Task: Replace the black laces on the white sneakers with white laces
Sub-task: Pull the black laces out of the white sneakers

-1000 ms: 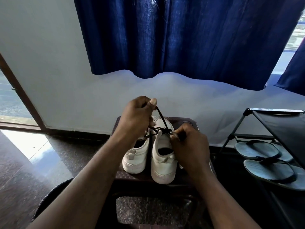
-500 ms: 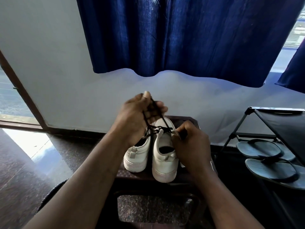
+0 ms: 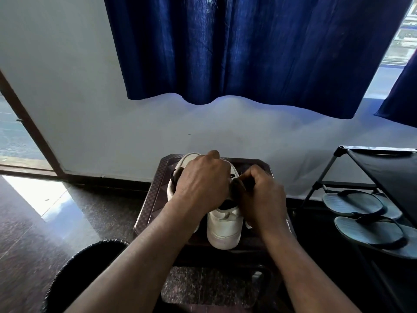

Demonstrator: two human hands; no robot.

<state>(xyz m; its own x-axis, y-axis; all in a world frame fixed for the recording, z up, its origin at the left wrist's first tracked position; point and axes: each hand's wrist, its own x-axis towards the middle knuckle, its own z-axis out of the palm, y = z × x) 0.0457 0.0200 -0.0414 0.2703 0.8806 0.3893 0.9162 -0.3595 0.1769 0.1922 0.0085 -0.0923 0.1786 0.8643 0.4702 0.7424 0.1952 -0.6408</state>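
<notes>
At frame center, your left hand (image 3: 200,181) and right hand (image 3: 259,195) curl over two white sneakers (image 3: 224,227) on a dark stool (image 3: 149,199); what the fingers grip is hidden.

Both bare forearms reached forward and converged. The left hand (image 3: 200,184) lay palm-down, knuckles up, fingers curled downward out of sight. The right hand (image 3: 261,199) sat just beside it, touching, fingers bent inward toward the left hand in a pinch.
</notes>
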